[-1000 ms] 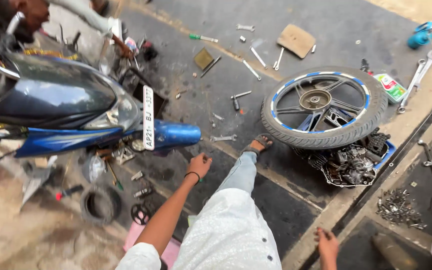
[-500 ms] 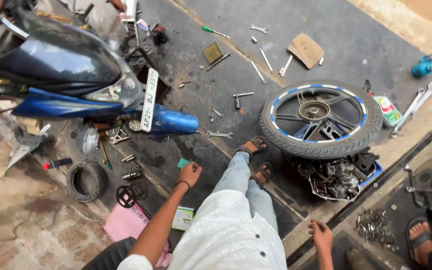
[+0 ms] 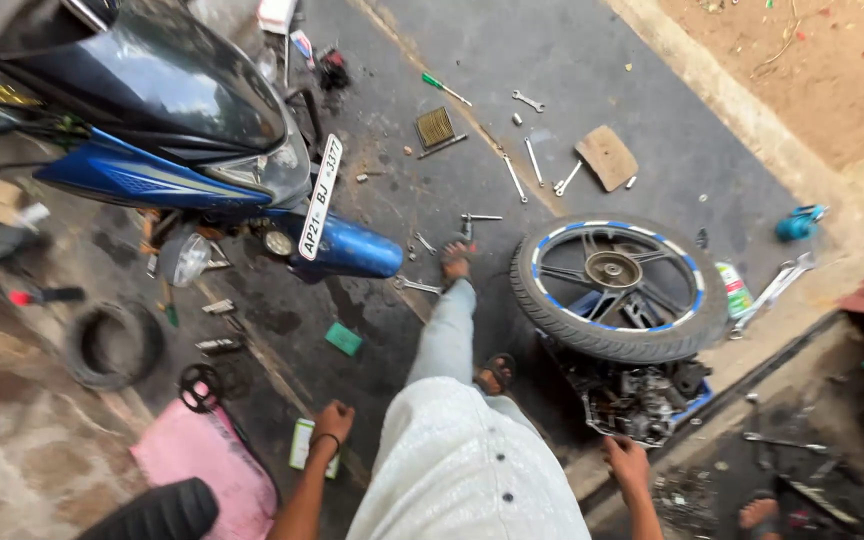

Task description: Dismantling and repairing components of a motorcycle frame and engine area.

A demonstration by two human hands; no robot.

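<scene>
My left hand (image 3: 332, 420) is curled into a fist on the dark floor, right beside a small white packet (image 3: 301, 446) and a pink cloth (image 3: 192, 455). Nothing shows inside the fist. My right hand (image 3: 627, 462) presses flat on the floor's edge, fingers apart, just below a greasy engine part (image 3: 632, 395). My legs in light trousers (image 3: 452, 340) stretch forward, one sandalled foot (image 3: 457, 262) near a loose motorcycle wheel (image 3: 617, 290) with a blue-striped rim. A blue motorcycle (image 3: 182, 120) stands at the upper left.
Spanners (image 3: 527, 100), a green-handled screwdriver (image 3: 447, 90), a cardboard scrap (image 3: 607, 157) and a blue bottle (image 3: 797, 225) lie scattered ahead. A small tyre (image 3: 112, 345), a sprocket (image 3: 199, 387) and a green pad (image 3: 344, 338) lie at left. Another person's foot (image 3: 757, 512) shows at bottom right.
My left hand has drawn back from beside the green pad to the white packet and closed into a fist. My view has risen and my legs have stretched out.
</scene>
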